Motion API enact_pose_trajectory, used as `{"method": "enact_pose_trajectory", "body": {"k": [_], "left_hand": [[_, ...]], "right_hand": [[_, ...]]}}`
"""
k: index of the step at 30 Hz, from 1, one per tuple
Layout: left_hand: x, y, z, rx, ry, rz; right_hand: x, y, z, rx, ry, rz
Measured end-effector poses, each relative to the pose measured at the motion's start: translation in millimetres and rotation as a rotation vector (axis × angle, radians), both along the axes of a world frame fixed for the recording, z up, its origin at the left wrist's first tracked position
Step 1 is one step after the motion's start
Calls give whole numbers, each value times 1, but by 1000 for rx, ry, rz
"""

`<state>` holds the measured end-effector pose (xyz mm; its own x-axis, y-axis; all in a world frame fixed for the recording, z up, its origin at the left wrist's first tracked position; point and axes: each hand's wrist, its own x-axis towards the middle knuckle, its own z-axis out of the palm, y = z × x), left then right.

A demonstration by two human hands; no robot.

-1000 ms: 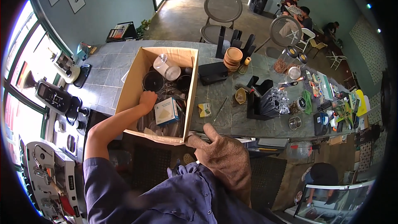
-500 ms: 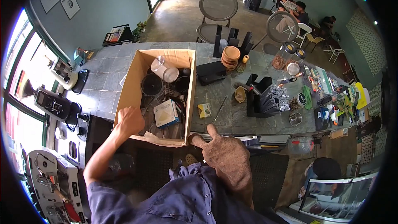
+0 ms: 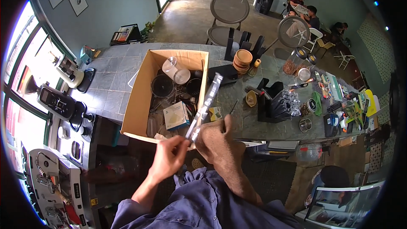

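Two hands lift a clear plastic strip from a box

Both hands meet at the near edge of an open cardboard box on a grey stone counter. The left hand pinches the lower end of a long clear plastic strip, which slants up over the box. The right hand, fingers curled, steadies it just beside. Judging by this, the strip is being drawn out; freeing it calls for lifting clear of the box wall.

Open box on bench, holding jar and small carton; stacked bowls to its right; machines to its left; chairs behind.
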<state>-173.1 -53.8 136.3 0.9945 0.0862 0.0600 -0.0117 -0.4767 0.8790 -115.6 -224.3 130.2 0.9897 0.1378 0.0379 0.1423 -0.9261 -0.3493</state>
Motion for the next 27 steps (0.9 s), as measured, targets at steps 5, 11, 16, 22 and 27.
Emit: {"method": "enact_pose_trajectory", "body": {"k": [5,11,16,22,27], "left_hand": [[0,-20,-2,-68,20,-165],[-2,-50,-21,-318,118,-100],[-3,-64,-25,-472,173,-65],[-4,-67,-37,-313,88,-41],[-8,-69,-40,-281,93,-43]], "right_hand": [[-8,-18,45,177,-61,297],[-20,-17,-26,893,-140,294],[-8,-22,-62,1067,323,18],[-5,-22,-66,1838,542,33],[11,-40,-88,1618,685,121]]}}
